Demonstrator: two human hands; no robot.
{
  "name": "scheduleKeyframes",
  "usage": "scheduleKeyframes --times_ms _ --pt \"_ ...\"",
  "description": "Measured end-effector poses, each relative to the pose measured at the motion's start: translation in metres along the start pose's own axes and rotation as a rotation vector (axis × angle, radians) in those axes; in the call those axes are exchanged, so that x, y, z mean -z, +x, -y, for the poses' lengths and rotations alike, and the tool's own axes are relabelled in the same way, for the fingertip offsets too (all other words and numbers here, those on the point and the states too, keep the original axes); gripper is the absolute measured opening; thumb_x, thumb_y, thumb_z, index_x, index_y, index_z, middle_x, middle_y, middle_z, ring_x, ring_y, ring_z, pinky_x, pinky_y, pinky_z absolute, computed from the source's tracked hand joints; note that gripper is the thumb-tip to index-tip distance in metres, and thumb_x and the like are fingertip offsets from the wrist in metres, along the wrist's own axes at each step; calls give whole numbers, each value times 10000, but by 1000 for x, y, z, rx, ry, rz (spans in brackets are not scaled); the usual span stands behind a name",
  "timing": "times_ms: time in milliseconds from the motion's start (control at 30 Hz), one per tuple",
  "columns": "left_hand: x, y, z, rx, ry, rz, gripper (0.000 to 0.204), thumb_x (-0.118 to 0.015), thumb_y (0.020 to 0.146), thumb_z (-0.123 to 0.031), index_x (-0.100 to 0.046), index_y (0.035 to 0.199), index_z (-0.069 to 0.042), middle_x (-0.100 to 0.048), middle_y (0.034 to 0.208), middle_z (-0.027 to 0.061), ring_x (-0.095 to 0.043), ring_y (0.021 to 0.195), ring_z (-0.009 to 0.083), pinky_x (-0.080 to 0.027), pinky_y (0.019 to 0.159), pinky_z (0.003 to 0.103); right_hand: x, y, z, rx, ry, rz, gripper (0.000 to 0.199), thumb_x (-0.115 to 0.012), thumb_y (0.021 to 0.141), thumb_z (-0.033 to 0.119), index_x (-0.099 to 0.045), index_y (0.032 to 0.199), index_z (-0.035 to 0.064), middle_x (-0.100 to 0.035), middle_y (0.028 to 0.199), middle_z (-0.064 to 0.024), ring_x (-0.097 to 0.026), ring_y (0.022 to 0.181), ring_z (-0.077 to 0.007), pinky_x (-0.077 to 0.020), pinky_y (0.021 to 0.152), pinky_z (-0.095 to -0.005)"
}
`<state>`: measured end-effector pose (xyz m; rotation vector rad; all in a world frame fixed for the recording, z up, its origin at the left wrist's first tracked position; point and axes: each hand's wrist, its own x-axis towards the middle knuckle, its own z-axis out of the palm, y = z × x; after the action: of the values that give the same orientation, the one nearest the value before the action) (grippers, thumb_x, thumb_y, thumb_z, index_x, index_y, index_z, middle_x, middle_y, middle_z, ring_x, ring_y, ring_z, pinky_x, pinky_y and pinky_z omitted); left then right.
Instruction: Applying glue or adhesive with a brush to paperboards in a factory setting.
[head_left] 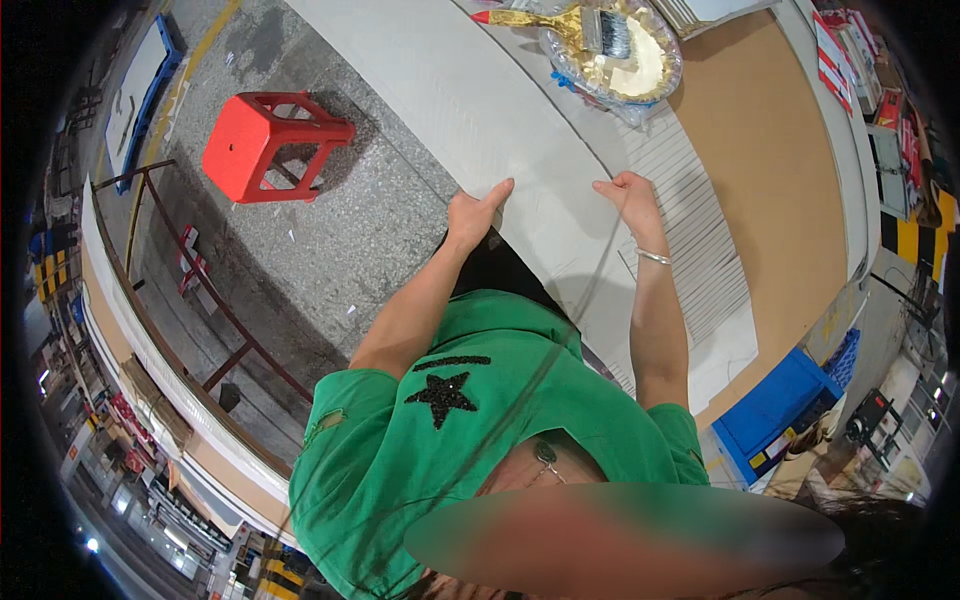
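Observation:
A large white sheet (pixel 470 90) lies across the brown worktable (pixel 770 150), its near edge hanging over the table's side. My left hand (pixel 472 212) pinches that near edge, thumb on top. My right hand (pixel 628 194), with a silver bracelet on the wrist, presses down on the sheet a little to the right. Under the sheet, to the right of my right hand, lies a stack of white ribbed sheets (pixel 700 250). Both forearms reach up from my green shirt.
A wide paintbrush (pixel 590 28) with a yellow handle rests in a foil-lined tray (pixel 640 60) of pale glue at the table's far end. A red plastic stool (pixel 270 145) stands on the grey floor at left. A blue crate (pixel 775 410) sits low right.

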<state>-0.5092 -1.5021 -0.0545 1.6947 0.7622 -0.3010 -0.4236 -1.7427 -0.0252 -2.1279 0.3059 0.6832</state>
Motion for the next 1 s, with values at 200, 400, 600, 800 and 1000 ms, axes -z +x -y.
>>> scheduleKeyframes --times_ms 200,400,600,800,1000 --pt "-2 0 3 -14 50 -13 600 -684 700 -421 -564 1059 44 -617 1022 172 -589 959 254 -441 833 332 3 1 -1 7 27 30 326 -732 662 193 -460 571 38 -418 542 16 -354 528 -88 -328 475 -264" --pt "0 -1 2 78 88 26 643 -704 676 -424 -545 1062 66 -611 1026 179 -584 970 261 -438 842 337 5 -3 4 -19 -20 26 309 -731 660 237 -525 626 9 -488 570 -15 -418 550 -102 -376 514 -267" --pt "-11 -22 13 -80 22 40 744 -725 653 -431 -474 1138 74 -568 1107 189 -552 1029 262 -418 886 322 7 -8 -4 14 -74 -48 351 -723 652 291 -604 741 -27 -591 655 -84 -535 624 -148 -440 591 -280" --pt "-11 -29 3 102 -61 93 784 -701 682 -474 -462 1170 91 -566 1113 179 -530 1052 254 -405 899 320 11 -7 -14 -22 -63 -73 349 -724 650 295 -591 723 -19 -569 633 -79 -515 597 -150 -428 566 -291" --pt "-15 -23 19 204 40 133 833 -647 681 -561 -482 1143 112 -549 1133 204 -524 1064 280 -395 913 330 17 -12 -15 -93 28 66 305 -720 679 268 -507 607 62 -427 560 23 -372 520 -88 -320 457 -256"
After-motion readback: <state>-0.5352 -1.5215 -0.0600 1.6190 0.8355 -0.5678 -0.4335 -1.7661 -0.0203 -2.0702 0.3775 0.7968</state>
